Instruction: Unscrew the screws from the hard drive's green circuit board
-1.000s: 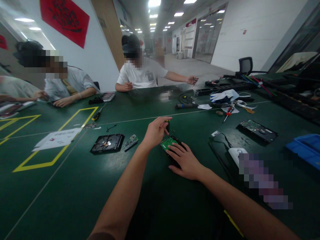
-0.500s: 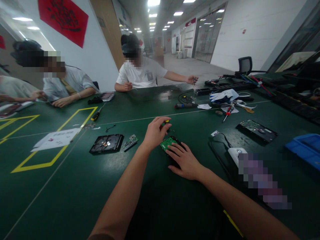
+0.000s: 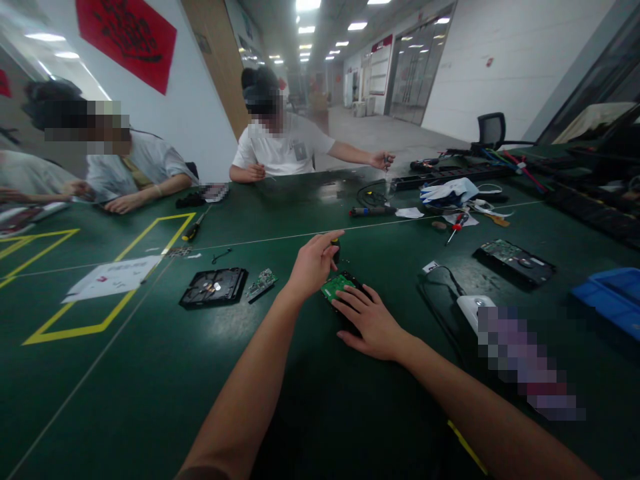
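Note:
A screwdriver [image 3: 336,249] with a black and yellow handle stands roughly upright at the far end of a hard drive [image 3: 333,287]. My left hand [image 3: 311,268] grips its handle between thumb and fingers, the index finger stretched over the top. The screwdriver's tip is hidden or too small to make out. Spread flat over the near part of the drive, my right hand [image 3: 373,323] has its fingers apart and covers part of the green circuit board. Tiny dark bits, perhaps screws, lie just beyond the drive.
Left of my hands lie another hard drive [image 3: 213,288] and a loose circuit board [image 3: 261,285]. To the right are a third drive [image 3: 515,261], a white device with a cable [image 3: 470,308] and a blue tray [image 3: 613,300]. A red screwdriver [image 3: 455,229] lies farther back. Co-workers sit across the table.
The fingers of my left hand have turned slightly on the screwdriver handle, and the index finger is straighter. My right hand and the drive have stayed put.

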Motion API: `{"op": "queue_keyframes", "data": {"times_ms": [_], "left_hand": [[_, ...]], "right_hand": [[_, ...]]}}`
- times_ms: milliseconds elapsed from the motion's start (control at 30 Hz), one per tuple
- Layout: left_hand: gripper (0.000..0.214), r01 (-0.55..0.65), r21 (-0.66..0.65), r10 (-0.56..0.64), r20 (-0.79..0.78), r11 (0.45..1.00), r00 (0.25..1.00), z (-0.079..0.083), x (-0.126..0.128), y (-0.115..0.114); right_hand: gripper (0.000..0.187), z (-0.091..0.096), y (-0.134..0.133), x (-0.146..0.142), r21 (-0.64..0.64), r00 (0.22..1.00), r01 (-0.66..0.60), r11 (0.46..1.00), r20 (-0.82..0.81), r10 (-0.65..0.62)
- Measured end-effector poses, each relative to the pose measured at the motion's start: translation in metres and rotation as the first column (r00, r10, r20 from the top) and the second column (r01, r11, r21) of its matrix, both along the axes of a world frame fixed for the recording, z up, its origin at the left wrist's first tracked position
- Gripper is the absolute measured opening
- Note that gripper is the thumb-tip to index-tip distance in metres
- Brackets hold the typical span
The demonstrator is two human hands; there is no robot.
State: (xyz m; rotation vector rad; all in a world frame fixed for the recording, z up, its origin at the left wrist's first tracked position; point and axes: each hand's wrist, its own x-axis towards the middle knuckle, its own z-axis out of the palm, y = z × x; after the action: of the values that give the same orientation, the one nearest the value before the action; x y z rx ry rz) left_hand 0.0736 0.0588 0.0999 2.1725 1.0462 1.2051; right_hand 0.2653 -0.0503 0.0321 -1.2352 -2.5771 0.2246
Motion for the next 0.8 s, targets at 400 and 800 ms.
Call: {"op": "queue_keyframes", "data": {"times_ms": [400,800], "left_hand": [[0.031,-0.025,0.003,0.025,-0.029,1.000,0.999,0.0029,-0.0028,0.0002],[0.033,0.008,-0.023,-0.008,0.000,1.000,1.000,-0.0025,-0.0023,0.0022]], "right_hand": [[0.065,0.0038,-0.0005,-0.0008,-0.008,1.000,0.004,1.000,0.006,-0.004],[0.065,-0.0003,-0.0002,-0.0008,0.009,1.000,0.003,1.000,-0.011,-0.003]]}}
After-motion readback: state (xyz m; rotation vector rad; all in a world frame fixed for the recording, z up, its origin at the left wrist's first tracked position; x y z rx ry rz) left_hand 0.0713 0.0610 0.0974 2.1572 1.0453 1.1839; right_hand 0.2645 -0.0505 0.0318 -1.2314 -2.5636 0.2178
